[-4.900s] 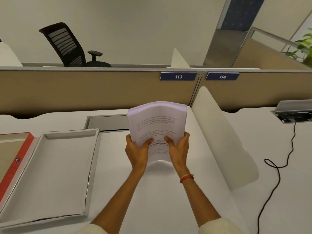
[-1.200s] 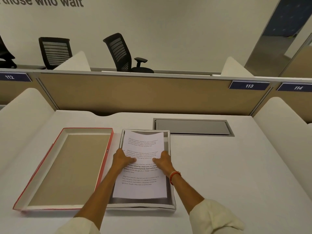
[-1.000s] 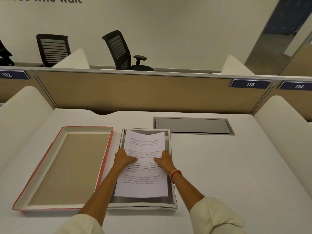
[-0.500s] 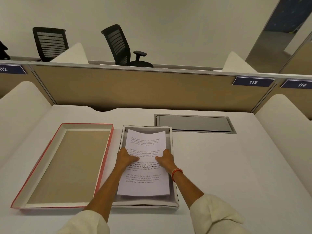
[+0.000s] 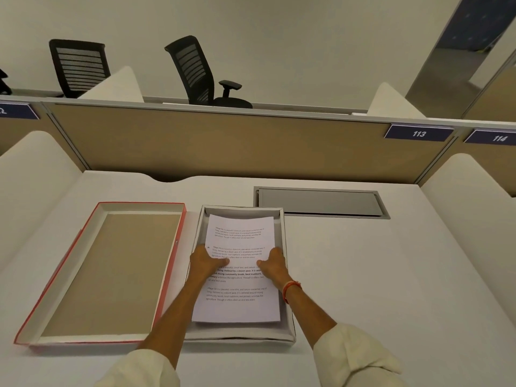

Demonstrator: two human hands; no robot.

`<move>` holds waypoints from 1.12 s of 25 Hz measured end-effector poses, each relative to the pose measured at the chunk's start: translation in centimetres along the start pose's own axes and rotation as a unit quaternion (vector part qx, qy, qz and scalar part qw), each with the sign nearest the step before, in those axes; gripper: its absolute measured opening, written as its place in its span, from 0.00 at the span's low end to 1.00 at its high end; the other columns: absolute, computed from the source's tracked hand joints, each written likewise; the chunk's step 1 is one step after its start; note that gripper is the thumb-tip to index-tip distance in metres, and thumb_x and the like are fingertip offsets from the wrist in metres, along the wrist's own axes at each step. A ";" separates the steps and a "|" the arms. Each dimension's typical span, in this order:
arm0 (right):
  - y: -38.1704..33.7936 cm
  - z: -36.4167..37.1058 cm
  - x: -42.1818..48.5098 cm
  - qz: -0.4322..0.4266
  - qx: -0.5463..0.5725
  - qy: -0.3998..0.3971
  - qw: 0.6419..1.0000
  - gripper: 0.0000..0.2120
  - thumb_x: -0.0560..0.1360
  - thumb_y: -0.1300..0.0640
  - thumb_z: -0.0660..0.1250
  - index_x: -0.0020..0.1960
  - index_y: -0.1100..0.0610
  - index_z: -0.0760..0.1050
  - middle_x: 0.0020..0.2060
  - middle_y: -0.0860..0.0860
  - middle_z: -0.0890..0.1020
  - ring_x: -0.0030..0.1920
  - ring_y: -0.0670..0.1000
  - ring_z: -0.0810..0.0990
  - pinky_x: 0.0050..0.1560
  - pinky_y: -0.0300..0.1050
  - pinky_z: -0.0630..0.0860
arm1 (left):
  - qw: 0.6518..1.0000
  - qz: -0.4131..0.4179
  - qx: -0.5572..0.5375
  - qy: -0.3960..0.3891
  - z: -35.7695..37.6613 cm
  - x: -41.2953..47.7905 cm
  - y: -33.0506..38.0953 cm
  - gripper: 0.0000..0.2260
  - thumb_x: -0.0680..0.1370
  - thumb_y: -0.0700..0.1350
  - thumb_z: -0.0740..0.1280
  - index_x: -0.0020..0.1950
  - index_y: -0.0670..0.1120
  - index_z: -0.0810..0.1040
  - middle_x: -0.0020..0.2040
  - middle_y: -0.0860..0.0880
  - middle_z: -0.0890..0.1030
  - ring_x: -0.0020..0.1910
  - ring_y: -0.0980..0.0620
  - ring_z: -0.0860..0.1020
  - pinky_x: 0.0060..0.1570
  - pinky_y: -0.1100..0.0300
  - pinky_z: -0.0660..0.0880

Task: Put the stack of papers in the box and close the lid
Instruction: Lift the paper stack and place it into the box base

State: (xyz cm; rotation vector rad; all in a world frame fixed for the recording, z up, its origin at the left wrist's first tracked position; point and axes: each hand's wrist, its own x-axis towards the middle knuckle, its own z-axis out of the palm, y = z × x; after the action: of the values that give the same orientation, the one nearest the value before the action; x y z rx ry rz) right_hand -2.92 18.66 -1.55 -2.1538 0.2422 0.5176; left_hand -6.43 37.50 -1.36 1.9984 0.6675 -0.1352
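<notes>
paper stack (image 5: 237,303) between both hands' grip

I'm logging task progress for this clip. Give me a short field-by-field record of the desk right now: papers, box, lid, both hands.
papers: stack of papers lies inside the box
box: white box, open, on the desk
lid: red-edged lid, inside up, beside the box on its left
left hand: left hand on the stack's left edge
right hand: right hand on the stack's right edge
remaining: lid not yet on
</notes>
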 end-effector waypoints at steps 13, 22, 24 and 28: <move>0.5 0.2 -1.5 -0.024 0.022 0.060 0.998 0.22 0.70 0.68 0.73 0.61 0.63 0.68 0.58 0.60 0.78 0.57 0.57 0.80 0.56 0.47 0.80 | 0.996 0.015 0.015 0.086 0.6 -1.6 -0.1 0.30 0.64 0.48 0.81 0.61 0.39 0.76 0.61 0.39 0.82 0.56 0.38 0.81 0.57 0.44 0.79; 0.8 -1.3 -1.0 0.032 0.090 0.021 0.995 0.21 0.70 0.67 0.74 0.58 0.63 0.69 0.58 0.59 0.78 0.48 0.51 0.76 0.45 0.39 0.77 | 0.997 0.007 -0.009 0.077 -0.4 -1.0 -0.2 0.21 0.63 0.43 0.82 0.48 0.36 0.78 0.54 0.38 0.84 0.50 0.41 0.83 0.46 0.54 0.80; 0.8 -1.2 -0.9 0.036 0.097 0.017 0.994 0.19 0.69 0.68 0.74 0.56 0.61 0.69 0.58 0.59 0.78 0.48 0.52 0.76 0.46 0.40 0.77 | 0.997 0.000 -0.018 0.074 -0.5 -1.1 -0.2 0.20 0.62 0.41 0.82 0.47 0.38 0.77 0.55 0.38 0.84 0.51 0.40 0.83 0.46 0.57 0.78; 0.9 -1.3 -1.1 0.033 0.086 0.013 0.996 0.23 0.69 0.68 0.74 0.60 0.62 0.69 0.57 0.58 0.78 0.48 0.51 0.76 0.39 0.35 0.75 | 0.997 0.004 -0.023 0.078 -0.2 -1.5 -0.1 0.20 0.62 0.40 0.82 0.46 0.41 0.75 0.56 0.38 0.83 0.52 0.40 0.83 0.50 0.54 0.79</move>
State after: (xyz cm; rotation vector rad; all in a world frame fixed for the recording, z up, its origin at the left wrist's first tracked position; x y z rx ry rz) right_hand -3.83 17.12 -1.05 -1.9912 0.3618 0.4884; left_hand -7.75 37.10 -0.81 1.9818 0.7555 0.0421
